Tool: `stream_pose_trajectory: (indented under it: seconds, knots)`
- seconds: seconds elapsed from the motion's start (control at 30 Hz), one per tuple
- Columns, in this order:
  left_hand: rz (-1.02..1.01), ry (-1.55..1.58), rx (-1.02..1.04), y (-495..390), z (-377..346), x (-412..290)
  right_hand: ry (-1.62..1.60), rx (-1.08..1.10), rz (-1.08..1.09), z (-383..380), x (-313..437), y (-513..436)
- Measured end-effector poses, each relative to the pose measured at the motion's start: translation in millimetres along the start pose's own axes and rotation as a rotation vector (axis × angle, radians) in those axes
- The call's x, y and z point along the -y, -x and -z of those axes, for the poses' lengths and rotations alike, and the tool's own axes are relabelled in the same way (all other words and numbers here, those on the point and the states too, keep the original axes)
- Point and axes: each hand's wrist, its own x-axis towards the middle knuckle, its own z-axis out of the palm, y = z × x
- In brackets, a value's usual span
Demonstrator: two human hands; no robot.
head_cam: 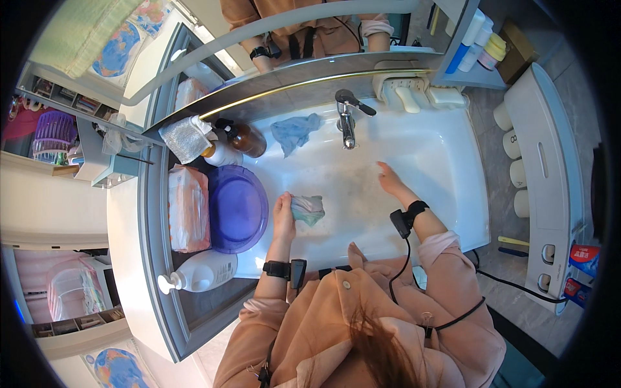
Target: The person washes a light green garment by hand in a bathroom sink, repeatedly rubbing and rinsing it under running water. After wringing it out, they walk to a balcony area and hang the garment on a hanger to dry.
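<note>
My left hand (283,216) grips one end of a small crumpled cloth (310,209), pale green and greyish, above the left part of the white washbasin (427,220). My right hand (392,182) is over the basin, to the right of and below the chrome faucet (345,121). Its fingers are partly extended and I see nothing held in it. The faucet's black-tipped lever points to the right. A wet-looking light blue cloth (295,133) lies on the basin's back ledge, left of the faucet.
On the left are a purple plastic basin (237,208), a wrapped pack of tissues (188,208), a white pump bottle (206,271) and a brown pump bottle (250,139). Soap bars (407,99) sit at the back right. A wall-mounted toothbrush holder (546,189) and a mirror border the basin.
</note>
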Motion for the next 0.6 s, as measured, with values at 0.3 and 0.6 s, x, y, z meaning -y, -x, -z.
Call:
stream_pose_trajectory:
  seconds: [0.3, 0.6]
  knots:
    - [-0.049, -0.047, 0.035, -7.2, -13.9, 5.8, 0.095, 0.148, -0.049, 7.7, -14.0, 66.4]
    - [-0.130, -0.430, 0.392, -63.5, -101.3, 12.9, -0.170, -0.068, 0.246, 74.4, 123.9, 41.8]
